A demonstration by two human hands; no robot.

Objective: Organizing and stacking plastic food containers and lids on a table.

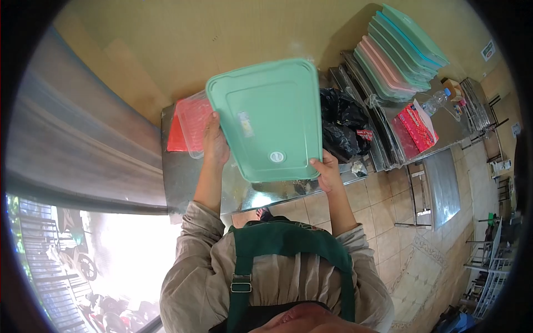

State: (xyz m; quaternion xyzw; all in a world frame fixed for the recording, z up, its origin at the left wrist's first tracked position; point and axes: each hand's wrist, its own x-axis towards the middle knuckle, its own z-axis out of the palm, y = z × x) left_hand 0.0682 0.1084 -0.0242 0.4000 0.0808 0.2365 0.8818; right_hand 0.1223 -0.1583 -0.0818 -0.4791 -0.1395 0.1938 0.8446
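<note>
Both hands hold a pale green rectangular plastic lid [266,122], raised and tilted above a metal table. My left hand [214,140] grips its left edge, with the thumb along the rim and the other fingers partly hidden behind. At the lower right corner my right hand [328,170] pinches the rim, thumb on the front face. The lid bears a small sticker and a round white label. Partly hidden behind its left side are a clear plastic basket or tray [195,119] and a flat red thing [176,133].
A leaning stack of green, blue and pink lids [397,55] stands at the back right. Nearby are a black plastic bag [344,125], a red tissue-like packet [416,127], a water bottle [436,102] and folded metal tables [383,133]. A grey curtain [94,127] hangs at left.
</note>
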